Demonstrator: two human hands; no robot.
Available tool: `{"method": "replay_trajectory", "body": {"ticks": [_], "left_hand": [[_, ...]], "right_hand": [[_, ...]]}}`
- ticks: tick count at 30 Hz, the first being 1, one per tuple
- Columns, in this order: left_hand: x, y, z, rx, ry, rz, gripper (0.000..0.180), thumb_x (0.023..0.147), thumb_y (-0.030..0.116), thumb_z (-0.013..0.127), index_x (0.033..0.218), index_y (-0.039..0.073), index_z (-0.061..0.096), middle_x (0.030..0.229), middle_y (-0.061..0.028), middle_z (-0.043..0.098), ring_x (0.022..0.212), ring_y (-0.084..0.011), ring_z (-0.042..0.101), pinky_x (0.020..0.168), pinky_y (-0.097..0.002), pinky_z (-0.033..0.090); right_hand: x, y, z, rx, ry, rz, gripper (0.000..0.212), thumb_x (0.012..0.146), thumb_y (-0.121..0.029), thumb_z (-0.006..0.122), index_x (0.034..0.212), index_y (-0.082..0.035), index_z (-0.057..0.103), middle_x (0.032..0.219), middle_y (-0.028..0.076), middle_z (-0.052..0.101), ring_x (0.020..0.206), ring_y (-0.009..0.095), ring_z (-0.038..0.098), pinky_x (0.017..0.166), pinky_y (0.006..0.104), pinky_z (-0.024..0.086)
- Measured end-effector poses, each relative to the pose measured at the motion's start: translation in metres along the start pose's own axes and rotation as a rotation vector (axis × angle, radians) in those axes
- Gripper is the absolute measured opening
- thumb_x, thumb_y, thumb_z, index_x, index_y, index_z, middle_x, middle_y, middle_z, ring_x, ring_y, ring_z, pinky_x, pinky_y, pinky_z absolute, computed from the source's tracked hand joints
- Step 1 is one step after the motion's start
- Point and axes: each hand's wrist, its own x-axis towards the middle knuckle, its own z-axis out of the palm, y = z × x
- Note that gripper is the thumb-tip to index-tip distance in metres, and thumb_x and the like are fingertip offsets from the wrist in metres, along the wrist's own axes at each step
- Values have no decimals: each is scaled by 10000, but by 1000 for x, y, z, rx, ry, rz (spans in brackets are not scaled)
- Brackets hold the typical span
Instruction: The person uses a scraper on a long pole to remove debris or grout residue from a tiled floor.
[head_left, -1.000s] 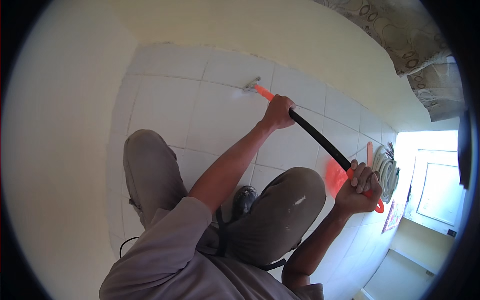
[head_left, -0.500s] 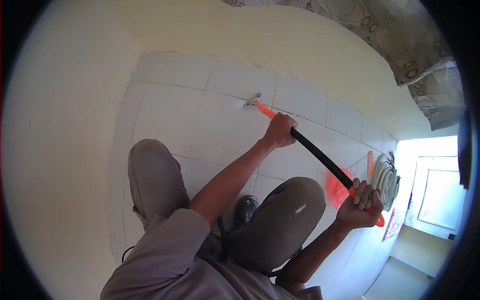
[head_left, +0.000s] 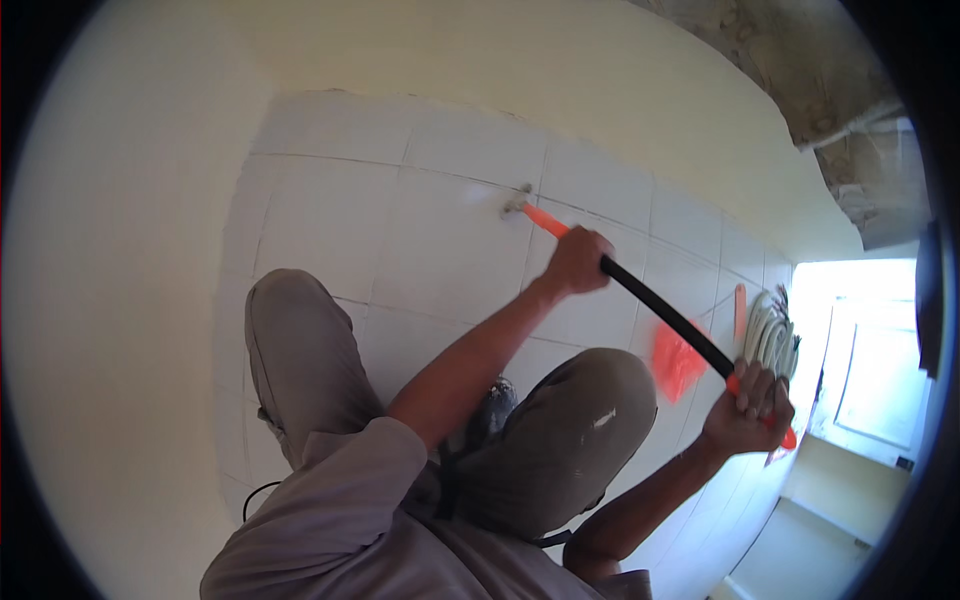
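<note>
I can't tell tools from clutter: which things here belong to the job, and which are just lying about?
In use: long-handled tool, in left hand and right hand; tiled floor beneath.
Apparently just lying about: red plastic bag; coiled pale cable; flat orange strip.

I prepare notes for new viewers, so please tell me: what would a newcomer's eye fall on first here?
Probably the long black-and-orange tool, slanting across the white tiles, with the left grip nearer its upper end and the right grip near its lower end. Next may come the bright red thing right of centre, left of the coiled pale cable.
</note>
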Motion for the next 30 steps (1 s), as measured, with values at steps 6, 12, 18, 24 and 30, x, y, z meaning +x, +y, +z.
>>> {"method": "replay_trajectory", "body": {"ticks": [6,12,18,24,30], "left_hand": [[-12,-14,-30,119,-7,-102,46,630,106,681,667,134,685,693,-92,665,758,-332,644,730,-435,495],[-31,26,24,114,-190,40,165,756,241,687,639,126,669,660,-115,650,718,-345,644,718,-473,493],[-26,15,17,62,-240,94,93,686,177,681,617,120,659,640,-112,642,699,-348,644,683,-460,498],[-26,5,-2,39,-200,-13,66,565,140,653,623,133,683,652,-99,661,712,-340,661,678,-467,514],[-25,9,14,29,-145,60,156,538,149,645,675,144,718,703,-84,687,727,-333,663,713,-453,525]], "right_hand": [[-5,21,5,-5,-141,81,308,853,-147,515,620,-170,315,508,-20,270,486,105,322,672,325,374],[-14,-22,-76,75,11,34,327,826,-134,510,586,-182,293,467,-25,289,465,101,287,620,299,340],[-19,-12,-67,112,24,45,317,835,-133,504,596,-185,303,464,-21,282,466,106,310,651,305,364],[-23,-7,-32,14,16,23,320,834,-132,503,597,-188,295,467,-26,267,468,100,298,624,291,345],[-15,-13,-40,63,-3,15,323,831,-138,507,598,-187,289,473,-29,265,465,100,283,616,299,328]]}}
